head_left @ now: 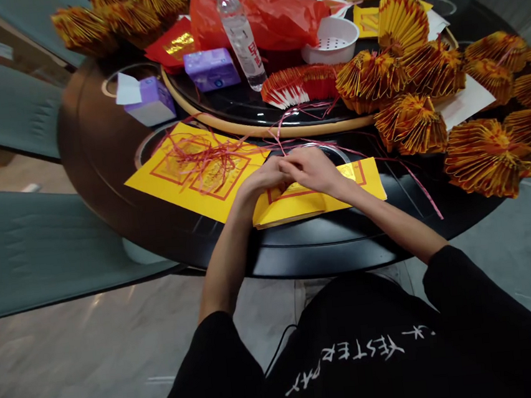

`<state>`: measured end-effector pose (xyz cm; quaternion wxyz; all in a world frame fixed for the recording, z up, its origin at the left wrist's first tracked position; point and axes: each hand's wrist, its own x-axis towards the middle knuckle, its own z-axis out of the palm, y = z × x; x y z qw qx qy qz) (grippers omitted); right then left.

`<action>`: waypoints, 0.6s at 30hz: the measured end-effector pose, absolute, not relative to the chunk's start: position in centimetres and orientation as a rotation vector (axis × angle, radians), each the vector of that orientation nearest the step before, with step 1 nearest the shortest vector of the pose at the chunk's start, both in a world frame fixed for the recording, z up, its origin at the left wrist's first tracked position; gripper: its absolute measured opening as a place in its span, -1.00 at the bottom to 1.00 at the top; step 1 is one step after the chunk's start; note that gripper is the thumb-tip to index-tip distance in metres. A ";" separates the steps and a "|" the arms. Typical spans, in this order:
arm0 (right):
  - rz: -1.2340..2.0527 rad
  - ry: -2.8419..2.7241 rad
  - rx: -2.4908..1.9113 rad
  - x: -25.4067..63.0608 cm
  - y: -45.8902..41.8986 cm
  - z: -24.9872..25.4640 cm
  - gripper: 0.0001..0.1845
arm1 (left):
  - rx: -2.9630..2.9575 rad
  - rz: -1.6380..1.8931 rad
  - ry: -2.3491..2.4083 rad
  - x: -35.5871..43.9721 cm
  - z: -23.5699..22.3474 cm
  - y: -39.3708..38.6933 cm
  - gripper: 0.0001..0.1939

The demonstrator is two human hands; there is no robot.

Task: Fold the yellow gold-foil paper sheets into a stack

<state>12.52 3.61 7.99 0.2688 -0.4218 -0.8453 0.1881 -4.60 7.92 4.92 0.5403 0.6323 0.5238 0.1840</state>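
Observation:
Both hands meet over a stack of yellow joss paper (290, 210) with red borders and gold patches, near the table's front edge. My left hand (267, 175) is closed, its fingertips pressed against the other hand's. My right hand (313, 168) is closed too, its knuckles raised. A thin pink string (280, 136) runs up out of the place where the fingers meet; the pinch itself is largely hidden. To the left lies a yellow joss sheet (161, 187) under a tangle of pink strings (208, 161). More strands trail to the right across the dark table.
Several pleated gold-paper fans (487, 156) crowd the right side. On the turntable (240, 126) stand a water bottle (243, 41), a white perforated basket (332, 39), red plastic bags (270, 11) and folded red papers (301, 85). Purple tissue packs (211, 68) are at left, beside grey chairs (39, 239).

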 end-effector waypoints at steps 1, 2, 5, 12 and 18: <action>0.493 -2.246 -1.128 13.7 3.5 7.2 -0.60 | 1.504 0.416 1.234 -4.6 5.1 7.9 -0.83; 0.500 -2.216 -1.122 14.8 3.3 6.2 -0.62 | 1.505 0.394 1.223 -4.7 5.3 7.9 -0.79; 0.533 -2.159 -1.143 17.1 2.6 2.7 -0.65 | 1.500 0.344 1.217 -4.6 5.9 7.7 -0.69; 0.558 -2.296 -1.150 18.6 2.1 -0.8 -0.58 | 1.517 0.323 1.282 -4.6 6.3 7.6 -0.65; 0.493 -2.392 -1.128 18.8 2.2 -1.3 -0.49 | 1.529 0.355 1.256 -4.9 6.1 7.7 -0.66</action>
